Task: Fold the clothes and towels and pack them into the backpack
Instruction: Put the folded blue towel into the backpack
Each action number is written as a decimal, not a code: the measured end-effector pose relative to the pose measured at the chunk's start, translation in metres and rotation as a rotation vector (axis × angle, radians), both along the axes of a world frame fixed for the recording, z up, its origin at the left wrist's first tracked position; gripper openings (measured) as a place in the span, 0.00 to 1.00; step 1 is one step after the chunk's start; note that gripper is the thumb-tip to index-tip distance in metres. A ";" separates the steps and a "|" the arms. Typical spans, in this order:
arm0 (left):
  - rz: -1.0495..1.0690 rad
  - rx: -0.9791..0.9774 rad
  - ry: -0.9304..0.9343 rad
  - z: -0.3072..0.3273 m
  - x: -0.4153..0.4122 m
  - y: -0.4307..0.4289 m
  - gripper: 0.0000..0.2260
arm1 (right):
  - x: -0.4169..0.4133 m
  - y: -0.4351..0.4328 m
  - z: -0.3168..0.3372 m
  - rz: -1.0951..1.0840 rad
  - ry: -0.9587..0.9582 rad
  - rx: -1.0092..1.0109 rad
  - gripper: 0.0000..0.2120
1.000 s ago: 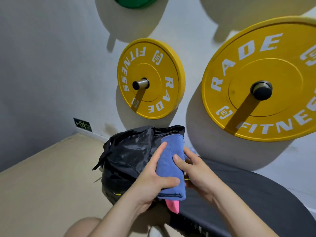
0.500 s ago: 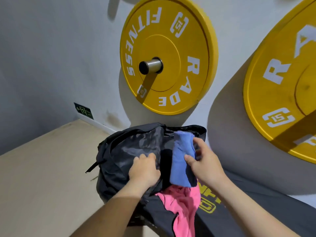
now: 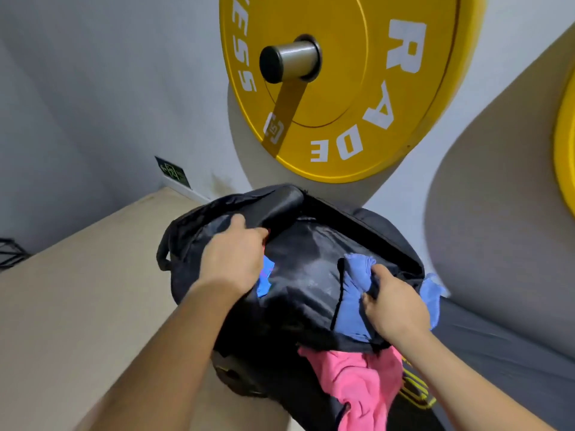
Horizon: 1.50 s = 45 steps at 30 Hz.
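A black backpack (image 3: 298,275) lies open in front of me on a dark padded bench (image 3: 497,353). My left hand (image 3: 233,256) grips the backpack's upper flap near its rim, with a bit of blue cloth (image 3: 264,276) showing under the palm. My right hand (image 3: 395,301) is closed on a folded blue towel (image 3: 351,303) that sits partly inside the backpack's opening; a corner of it sticks out past the bag on the right. A pink garment (image 3: 357,381) lies crumpled below the bag, at the bench's near edge.
A yellow weight plate (image 3: 389,88) hangs on a steel peg (image 3: 289,59) on the grey wall just above the bag. A second yellow plate (image 3: 566,135) shows at the right edge. A beige floor (image 3: 77,290) spreads to the left, with a green exit sign (image 3: 172,175) low on the wall.
The view has moved closer to the bag. My left hand shifted up to the flap's rim. My right hand has pushed the blue towel lower into the opening.
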State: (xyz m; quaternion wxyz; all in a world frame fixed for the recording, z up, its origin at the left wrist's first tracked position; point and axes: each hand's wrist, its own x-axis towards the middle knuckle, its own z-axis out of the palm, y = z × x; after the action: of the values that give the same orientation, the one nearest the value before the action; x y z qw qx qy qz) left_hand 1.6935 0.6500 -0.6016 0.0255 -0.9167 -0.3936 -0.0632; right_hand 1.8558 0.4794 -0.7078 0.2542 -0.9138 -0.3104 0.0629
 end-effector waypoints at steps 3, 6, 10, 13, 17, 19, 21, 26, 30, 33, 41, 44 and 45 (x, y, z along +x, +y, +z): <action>-0.008 0.033 -0.161 0.019 -0.014 0.004 0.20 | -0.001 0.002 0.003 0.026 -0.029 -0.024 0.14; -0.125 0.038 -0.146 0.022 -0.016 -0.008 0.22 | -0.005 0.005 0.017 0.061 -0.079 -0.067 0.17; -0.141 0.007 -0.214 0.017 -0.023 -0.003 0.23 | -0.005 0.028 0.051 0.064 0.103 0.167 0.17; -0.114 -0.083 -0.265 0.013 -0.022 -0.005 0.24 | -0.004 0.073 0.065 0.051 0.442 0.398 0.13; -0.094 -0.180 -0.300 0.008 -0.020 -0.007 0.25 | -0.011 0.118 0.046 0.077 0.544 0.273 0.14; -0.100 -0.189 -0.321 0.005 -0.020 -0.007 0.25 | -0.017 0.126 0.035 0.107 0.522 0.152 0.10; -0.113 -0.190 -0.327 0.003 -0.020 -0.007 0.26 | -0.025 0.130 0.031 0.139 0.541 0.138 0.11; -0.116 -0.228 -0.341 -0.004 -0.018 -0.003 0.26 | -0.056 0.138 0.026 0.298 0.518 0.133 0.15; -0.126 -0.293 -0.321 -0.010 -0.016 -0.003 0.27 | -0.055 0.134 0.025 0.330 0.514 -0.051 0.12; -0.184 -0.348 -0.266 -0.021 -0.013 -0.004 0.28 | -0.038 0.111 0.033 0.346 0.392 -0.011 0.08; -0.190 -0.602 -0.013 -0.067 0.014 -0.020 0.34 | -0.009 -0.004 0.059 0.050 0.182 0.337 0.12; -0.181 -0.541 0.131 -0.069 0.026 -0.029 0.34 | -0.002 -0.050 0.053 -0.111 0.170 0.439 0.14; -0.187 -0.493 0.166 -0.064 0.029 -0.032 0.33 | 0.000 -0.064 0.045 -0.162 0.184 0.452 0.15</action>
State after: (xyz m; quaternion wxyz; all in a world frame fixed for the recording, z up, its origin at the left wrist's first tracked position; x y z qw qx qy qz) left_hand 1.7220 0.6180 -0.6657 -0.1720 -0.9297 -0.3074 0.1079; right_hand 1.8562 0.4158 -0.6624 0.4831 -0.8463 -0.2178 0.0541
